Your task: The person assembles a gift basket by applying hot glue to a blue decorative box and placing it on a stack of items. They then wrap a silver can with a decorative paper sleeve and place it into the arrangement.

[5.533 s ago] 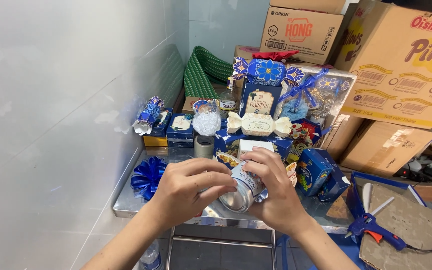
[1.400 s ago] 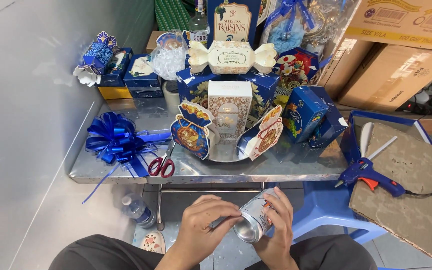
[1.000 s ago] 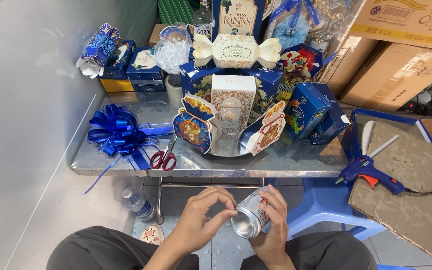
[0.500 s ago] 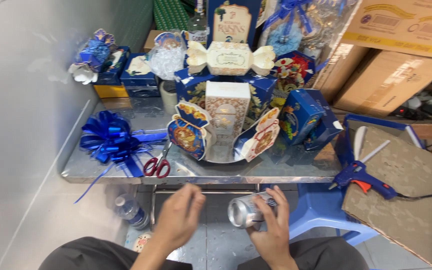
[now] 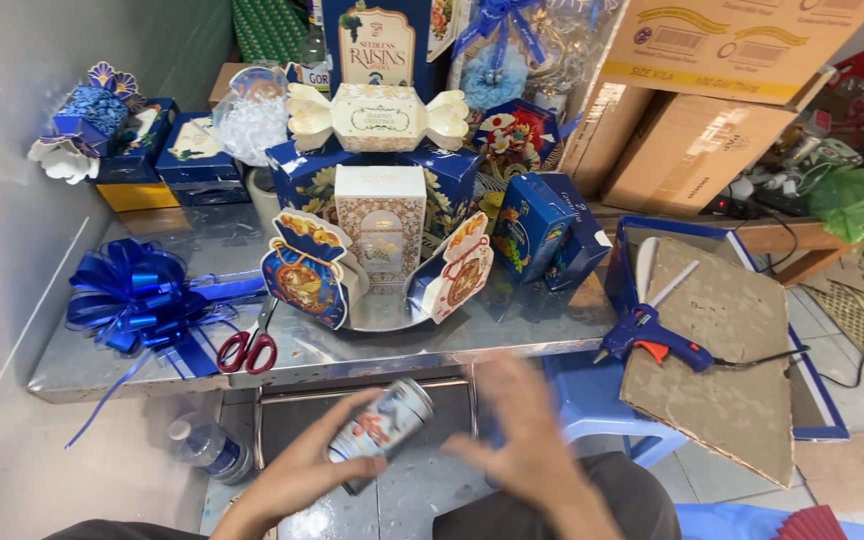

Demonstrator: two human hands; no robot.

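Cartons (image 5: 712, 90): far right, stacked brown boxes behind the table; no part in the work at hand.
Table (image 5: 382, 350): steel top, centre of the scene, carrying a display of blue gift boxes.
Cardboard (image 5: 722, 370): worn sheet at the right, resting on a blue frame; a blue glue gun (image 5: 652, 338) lies on its near left edge, cord trailing right.
Display (image 5: 377, 190): appears largely built. A white patterned box stands on a round tray, two pouch-shaped boxes lean at its near sides, a cream candy-shaped box sits above.
Bow (image 5: 127, 300): blue ribbon bow, near left of the table, lying loose and apart from the display.
Scissors (image 5: 249, 345): red handles, just right of the bow, near the table edge.
Can (image 5: 382, 430): below the near table edge, over the lap, tilted with its top toward the far right. It is off the table and not yet in the display.
Left hand (image 5: 302, 470): fingers wrapped around the can from beneath.
Right hand (image 5: 522, 440): blurred, fingers spread, holding nothing, just right of the can and apart from it.
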